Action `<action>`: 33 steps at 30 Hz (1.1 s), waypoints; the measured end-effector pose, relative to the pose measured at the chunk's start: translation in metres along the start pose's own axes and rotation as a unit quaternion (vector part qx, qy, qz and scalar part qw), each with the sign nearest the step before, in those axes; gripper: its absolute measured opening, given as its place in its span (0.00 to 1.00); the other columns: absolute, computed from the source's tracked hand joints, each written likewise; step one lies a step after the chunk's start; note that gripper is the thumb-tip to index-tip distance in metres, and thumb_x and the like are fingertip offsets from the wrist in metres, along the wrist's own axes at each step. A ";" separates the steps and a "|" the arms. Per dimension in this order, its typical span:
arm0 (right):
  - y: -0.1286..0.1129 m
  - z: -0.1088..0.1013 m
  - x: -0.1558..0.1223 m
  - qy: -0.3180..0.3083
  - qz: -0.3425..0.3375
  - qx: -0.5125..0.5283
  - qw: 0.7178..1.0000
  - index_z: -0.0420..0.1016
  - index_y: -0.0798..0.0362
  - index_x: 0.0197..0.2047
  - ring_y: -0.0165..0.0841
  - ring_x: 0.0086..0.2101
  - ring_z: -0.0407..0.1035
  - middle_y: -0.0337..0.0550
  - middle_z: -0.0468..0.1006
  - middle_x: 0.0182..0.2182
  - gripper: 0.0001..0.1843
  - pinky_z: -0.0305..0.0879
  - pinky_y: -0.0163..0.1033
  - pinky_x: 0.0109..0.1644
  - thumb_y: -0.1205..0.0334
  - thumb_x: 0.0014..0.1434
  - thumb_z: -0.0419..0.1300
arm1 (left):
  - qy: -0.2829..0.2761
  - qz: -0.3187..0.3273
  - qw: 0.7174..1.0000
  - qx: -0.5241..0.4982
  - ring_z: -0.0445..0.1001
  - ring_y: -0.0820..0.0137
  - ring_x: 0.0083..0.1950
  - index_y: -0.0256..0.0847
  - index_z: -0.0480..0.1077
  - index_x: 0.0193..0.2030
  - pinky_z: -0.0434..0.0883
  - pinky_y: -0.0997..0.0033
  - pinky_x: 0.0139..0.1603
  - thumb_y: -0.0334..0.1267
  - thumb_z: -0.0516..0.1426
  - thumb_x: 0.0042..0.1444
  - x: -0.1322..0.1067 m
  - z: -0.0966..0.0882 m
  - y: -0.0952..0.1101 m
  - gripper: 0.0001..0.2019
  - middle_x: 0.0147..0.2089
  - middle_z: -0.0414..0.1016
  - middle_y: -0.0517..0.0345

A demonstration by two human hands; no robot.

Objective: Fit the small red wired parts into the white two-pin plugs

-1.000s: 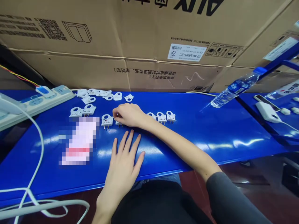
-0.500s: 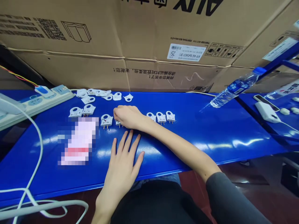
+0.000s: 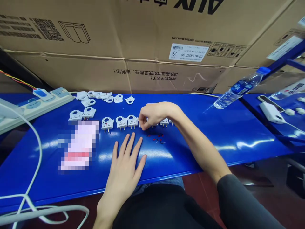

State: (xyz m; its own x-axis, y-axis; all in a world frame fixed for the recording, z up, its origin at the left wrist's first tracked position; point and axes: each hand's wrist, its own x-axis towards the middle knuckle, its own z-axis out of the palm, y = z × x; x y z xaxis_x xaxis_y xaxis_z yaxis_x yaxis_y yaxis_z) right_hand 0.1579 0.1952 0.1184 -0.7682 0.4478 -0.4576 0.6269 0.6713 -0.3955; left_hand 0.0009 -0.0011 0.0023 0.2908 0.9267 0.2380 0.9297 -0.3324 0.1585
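Observation:
My left hand [image 3: 125,162] lies flat on the blue table [image 3: 202,136], fingers spread and holding nothing. My right hand [image 3: 153,115] is curled over the row of white two-pin plug housings, its fingertips pressed together beside one of them. Whatever it pinches is hidden. Left of it stand a plug housing with a ring handle [image 3: 121,122] and a similar one [image 3: 132,121]; a housing [image 3: 107,124] farther left has a small dark part in its ring. Partly behind my wrist is another housing [image 3: 164,122]. Below my right hand lie several small red-and-black parts with wire leads [image 3: 159,139].
White ring-shaped covers [image 3: 118,98] lie along the back. A pixelated pink sheet [image 3: 79,143] and a power strip [image 3: 38,105] are at left, with a looping white cable [image 3: 39,149]. At right are a water bottle [image 3: 240,87] and a white charger [image 3: 271,113]. A large cardboard box [image 3: 143,38] stands behind.
My right hand has moved right along the row, uncovering two plug housings and the small red-and-black parts. My left hand has stayed flat in place.

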 end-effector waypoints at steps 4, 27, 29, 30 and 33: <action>0.003 0.004 0.010 0.022 -0.022 0.014 0.999 0.87 0.50 0.41 0.32 0.36 0.77 0.39 0.87 0.36 0.08 0.64 0.34 0.38 0.65 0.64 0.65 | -0.003 -0.002 1.000 -0.005 0.51 0.52 0.82 0.42 0.56 0.78 0.51 0.37 0.79 0.47 0.48 0.73 0.001 -0.001 0.000 0.29 0.80 0.56 0.49; -0.066 0.036 0.109 0.255 0.016 0.000 0.967 0.82 0.49 0.48 0.42 0.47 0.78 0.46 0.84 0.50 0.15 0.73 0.43 0.48 0.66 0.68 0.53 | 0.011 -0.002 1.000 -0.008 0.59 0.52 0.78 0.39 0.62 0.74 0.51 0.37 0.79 0.46 0.48 0.73 -0.001 0.002 -0.002 0.26 0.75 0.65 0.43; -0.068 0.039 0.111 0.253 0.027 -0.002 0.967 0.81 0.51 0.48 0.43 0.48 0.78 0.48 0.84 0.50 0.15 0.74 0.44 0.49 0.66 0.69 0.53 | 0.014 -0.001 1.000 -0.008 0.60 0.51 0.78 0.38 0.63 0.73 0.51 0.37 0.79 0.46 0.48 0.73 -0.002 0.002 -0.002 0.26 0.74 0.66 0.43; -0.068 0.040 0.111 0.253 0.030 -0.006 0.967 0.81 0.52 0.49 0.44 0.48 0.78 0.49 0.84 0.51 0.15 0.74 0.45 0.50 0.66 0.70 0.52 | 0.014 -0.001 1.000 -0.008 0.60 0.51 0.78 0.37 0.63 0.73 0.51 0.37 0.79 0.45 0.49 0.73 -0.002 0.002 -0.002 0.26 0.74 0.67 0.42; -0.071 0.041 0.110 0.246 0.036 -0.026 0.968 0.79 0.54 0.52 0.44 0.50 0.78 0.51 0.83 0.53 0.16 0.74 0.45 0.51 0.66 0.71 0.51 | 0.013 0.002 1.000 -0.011 0.61 0.50 0.77 0.37 0.64 0.72 0.52 0.36 0.78 0.45 0.49 0.73 -0.001 0.001 -0.002 0.25 0.73 0.67 0.42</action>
State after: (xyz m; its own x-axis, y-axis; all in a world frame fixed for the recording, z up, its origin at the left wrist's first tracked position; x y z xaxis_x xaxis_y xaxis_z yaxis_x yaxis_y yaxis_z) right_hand 0.0340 0.1725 0.0634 -0.6988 0.7141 -0.0424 0.6842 0.6500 -0.3308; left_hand -0.0011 -0.0012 0.0006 0.2882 0.9209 0.2625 0.9236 -0.3397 0.1777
